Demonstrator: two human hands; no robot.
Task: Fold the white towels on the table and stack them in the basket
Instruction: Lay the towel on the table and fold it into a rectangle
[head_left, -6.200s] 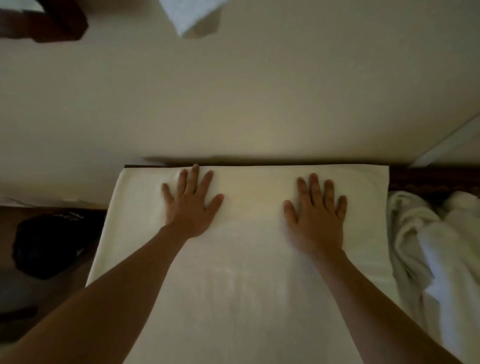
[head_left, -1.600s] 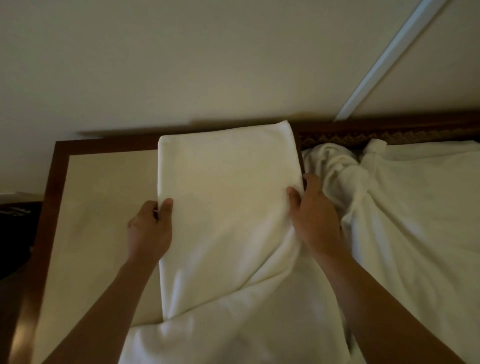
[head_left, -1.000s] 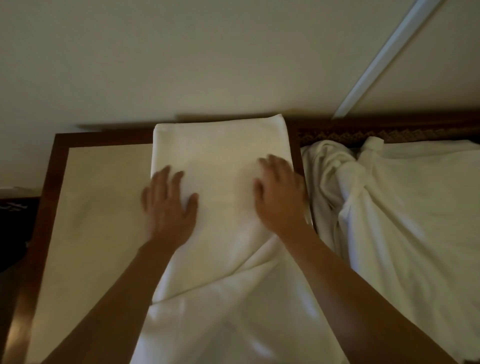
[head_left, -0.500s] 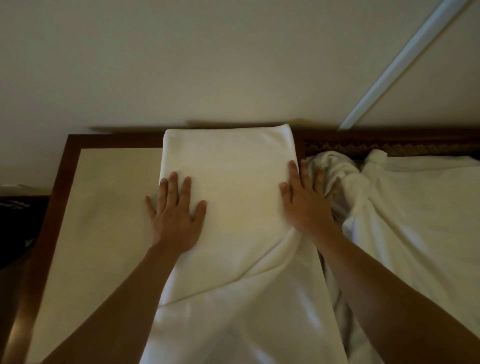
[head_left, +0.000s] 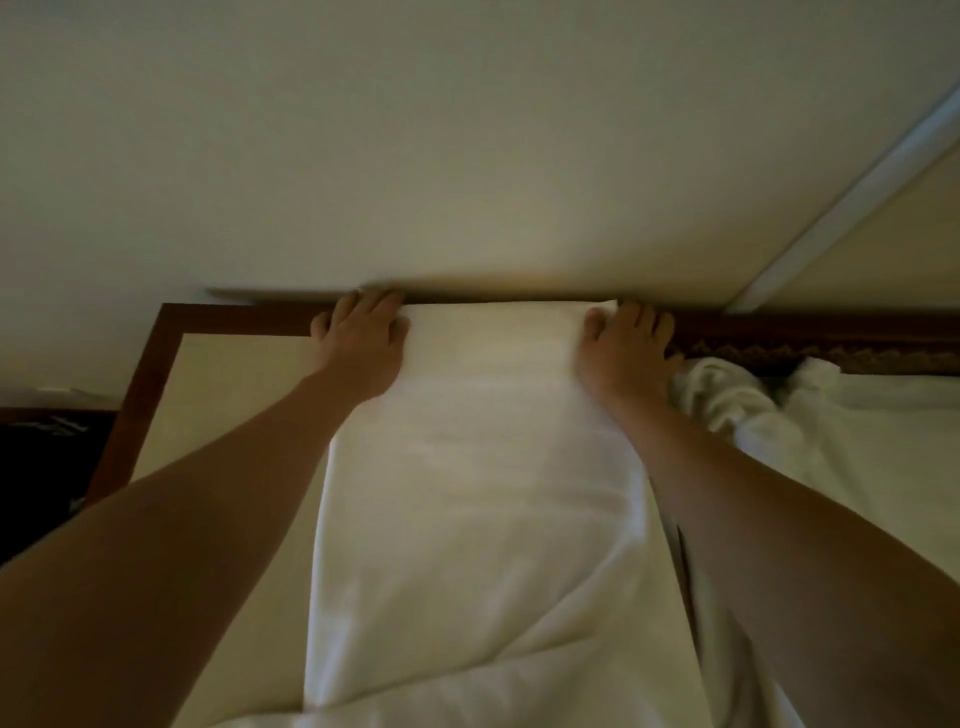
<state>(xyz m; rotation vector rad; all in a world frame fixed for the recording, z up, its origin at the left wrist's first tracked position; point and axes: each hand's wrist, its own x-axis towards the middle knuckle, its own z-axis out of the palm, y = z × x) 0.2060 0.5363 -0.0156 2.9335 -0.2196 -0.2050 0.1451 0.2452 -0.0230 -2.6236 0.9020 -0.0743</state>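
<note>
Both hands at the far corners of the folded white towel on the wooden-rimmed table: left hand and right hand gripping (fingertips partly hidden), crumpled towels just right.

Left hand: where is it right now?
Head view, left of centre: the left hand is at the far left corner of the folded towel, by the table's dark wooden edge.

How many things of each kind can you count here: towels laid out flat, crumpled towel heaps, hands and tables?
Flat towel: 1
Crumpled towel heap: 1
Hands: 2, left hand and right hand
Table: 1
Total: 5
</note>
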